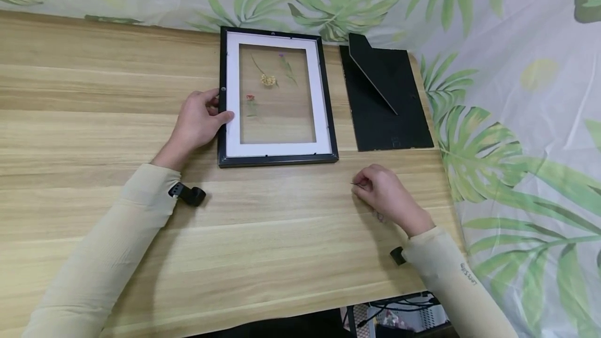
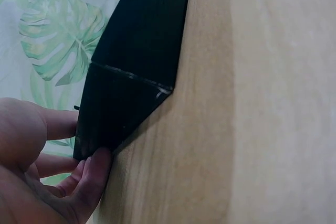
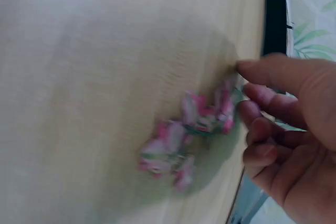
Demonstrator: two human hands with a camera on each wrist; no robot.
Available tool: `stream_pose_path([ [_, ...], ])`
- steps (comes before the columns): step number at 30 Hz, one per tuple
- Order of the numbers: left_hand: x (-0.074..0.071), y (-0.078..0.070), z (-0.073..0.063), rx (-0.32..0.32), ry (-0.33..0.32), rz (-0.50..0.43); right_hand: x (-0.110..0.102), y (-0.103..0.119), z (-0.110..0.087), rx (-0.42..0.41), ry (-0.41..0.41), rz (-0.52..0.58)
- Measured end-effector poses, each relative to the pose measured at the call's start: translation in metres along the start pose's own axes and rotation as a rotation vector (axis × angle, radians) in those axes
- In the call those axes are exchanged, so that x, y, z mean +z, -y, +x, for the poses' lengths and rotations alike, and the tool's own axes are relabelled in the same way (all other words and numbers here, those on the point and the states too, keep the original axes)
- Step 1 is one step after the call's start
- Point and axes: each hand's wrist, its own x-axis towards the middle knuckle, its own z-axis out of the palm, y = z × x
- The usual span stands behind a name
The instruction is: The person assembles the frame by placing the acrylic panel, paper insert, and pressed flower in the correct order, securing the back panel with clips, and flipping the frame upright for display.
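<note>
A black picture frame (image 1: pixel 281 160) with a white mat (image 1: pixel 232 77) lies on the table. My left hand (image 1: pixel 199 119) grips its left edge, thumb over the rim, and in the left wrist view the fingers pinch the black side. Through the mat's window show a yellow flower (image 1: pixel 268 80), a purple flower (image 1: pixel 282 56) and a red flower (image 1: pixel 250 97). To the lower right of the frame, my right hand (image 1: pixel 382 194) pinches the stem of a pink-and-white flower sprig (image 3: pixel 170 140), blurred in the right wrist view. Its blossoms point back toward the wrist, over the wood.
Right of the frame lies a black backing board (image 1: pixel 413 93) with its stand (image 1: pixel 368 69) raised. A leaf-patterned cloth (image 1: pixel 526 119) borders the wooden table (image 1: pixel 263 254) behind and on the right. Cables (image 1: pixel 404 304) show below the front edge.
</note>
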Motion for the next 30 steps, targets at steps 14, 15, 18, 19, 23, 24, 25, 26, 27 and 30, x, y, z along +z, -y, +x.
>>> stream_pose_path([
  [14, -0.0002, -0.0005, 0.0, -0.014, 0.001, 0.0, -0.0008, 0.003, 0.0042, -0.101, 0.071, -0.144],
  [15, 0.0001, -0.0007, -0.0001, -0.014, 0.002, 0.002, -0.001, 0.0027, 0.0045, -0.107, 0.079, -0.154],
  [18, 0.0002, -0.0012, 0.0, -0.01, -0.001, 0.007, -0.0016, 0.0014, 0.0046, -0.13, 0.088, -0.176],
  [19, 0.0004, -0.0013, 0.0001, -0.008, -0.001, 0.008, -0.0015, 0.0007, 0.0045, -0.138, 0.086, -0.18],
  [23, 0.0007, -0.001, 0.0004, 0.002, -0.002, 0.004, -0.0004, -0.0029, 0.0038, -0.181, 0.067, -0.205],
  [24, 0.0008, -0.0008, 0.0006, 0.005, -0.002, 0.001, -0.0001, -0.0033, 0.0038, -0.193, 0.062, -0.212],
  [25, 0.0008, -0.0006, 0.0007, 0.006, -0.002, -0.002, 0.0003, -0.004, 0.0039, -0.205, 0.058, -0.22],
  [26, 0.0007, -0.0005, 0.0007, 0.007, -0.003, -0.004, 0.0006, -0.0046, 0.004, -0.217, 0.054, -0.23],
  [27, 0.0007, -0.0003, 0.0008, 0.008, -0.003, -0.006, 0.0007, -0.0048, 0.0043, -0.225, 0.051, -0.237],
  [30, 0.0008, -0.0002, 0.001, 0.01, -0.003, -0.011, 0.0005, -0.0058, 0.0052, -0.24, 0.053, -0.251],
])
